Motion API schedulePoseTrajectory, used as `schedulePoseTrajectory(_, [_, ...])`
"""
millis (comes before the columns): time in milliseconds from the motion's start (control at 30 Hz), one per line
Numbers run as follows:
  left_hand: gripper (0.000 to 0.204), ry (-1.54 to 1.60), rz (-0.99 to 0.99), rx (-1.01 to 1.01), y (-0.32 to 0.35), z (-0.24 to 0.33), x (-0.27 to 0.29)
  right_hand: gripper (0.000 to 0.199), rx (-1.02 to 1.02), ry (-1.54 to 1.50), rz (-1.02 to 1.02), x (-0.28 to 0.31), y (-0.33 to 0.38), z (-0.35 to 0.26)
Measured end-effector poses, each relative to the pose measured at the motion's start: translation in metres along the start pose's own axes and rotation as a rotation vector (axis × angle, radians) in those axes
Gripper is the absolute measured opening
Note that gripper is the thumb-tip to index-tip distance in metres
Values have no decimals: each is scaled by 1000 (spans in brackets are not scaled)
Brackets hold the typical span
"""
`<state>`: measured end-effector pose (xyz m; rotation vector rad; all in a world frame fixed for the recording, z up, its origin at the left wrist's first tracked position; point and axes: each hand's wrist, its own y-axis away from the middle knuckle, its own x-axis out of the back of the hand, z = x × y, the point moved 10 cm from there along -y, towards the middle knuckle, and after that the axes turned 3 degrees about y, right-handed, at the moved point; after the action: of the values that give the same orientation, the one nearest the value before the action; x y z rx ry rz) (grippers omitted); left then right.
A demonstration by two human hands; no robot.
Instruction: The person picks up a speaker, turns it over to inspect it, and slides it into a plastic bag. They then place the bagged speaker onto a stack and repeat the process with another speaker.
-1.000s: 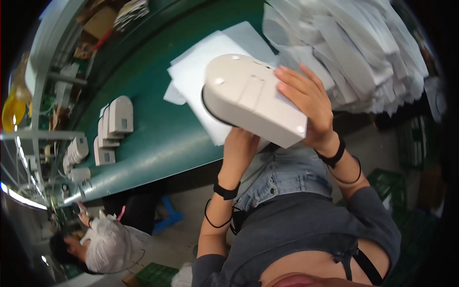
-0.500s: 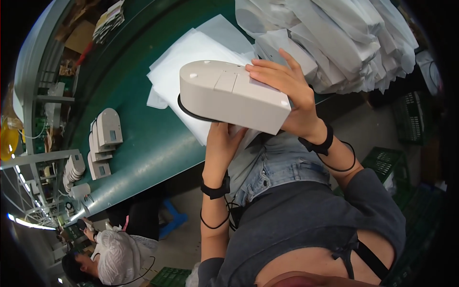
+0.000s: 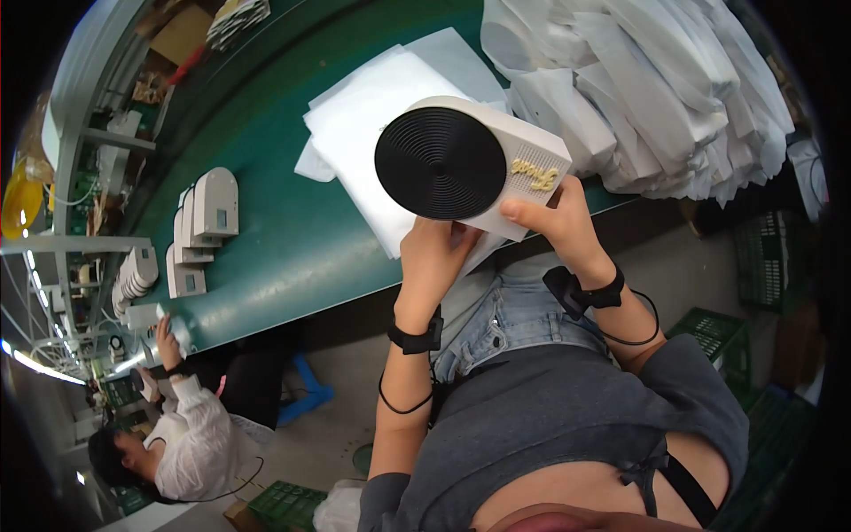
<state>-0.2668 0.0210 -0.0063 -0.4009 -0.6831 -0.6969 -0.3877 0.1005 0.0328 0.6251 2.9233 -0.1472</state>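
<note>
Head view looks down at two hands holding a cream box (image 3: 523, 168) up above the edge of a green bench (image 3: 292, 257). One big face of the box is turned up to the camera. On it sits a round black disc (image 3: 441, 163) with ring lines, and next to the disc is a patch of small holes with gold letters.

Left hand (image 3: 434, 257) is under the box, near the side with the disc. Its fingers go behind the box, so I cannot tell how they are bent, but they touch it and help hold it up. Right hand (image 3: 558, 222) is at the lower right corner. Its thumb lies on the front edge, just below the gold letters, and its other fingers wrap behind. It is closed on the box.

The long side of the box runs from the left, at the disc, to the right, at the letters. It tilts a bit, with the far right corner higher. The box is between both hands, so no hand is much nearer than the other.

Under the box lie white sheets (image 3: 372, 142) on the bench. To the right is a big pile of white bags (image 3: 656, 89). Far off to the left stand a few more cream boxes (image 3: 213, 204). Another person (image 3: 195, 434) in white sits at the bench lower left.
</note>
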Motion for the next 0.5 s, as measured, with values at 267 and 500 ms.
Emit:
schedulePoseTrajectory(267, [21,-170,104,-151,4,6,11,45,-74,-298,68,-9,8,24])
schedulePoseTrajectory(500, [26,1015,413,75,24,-32,73,54,-154,-163,-58,-18,20,37])
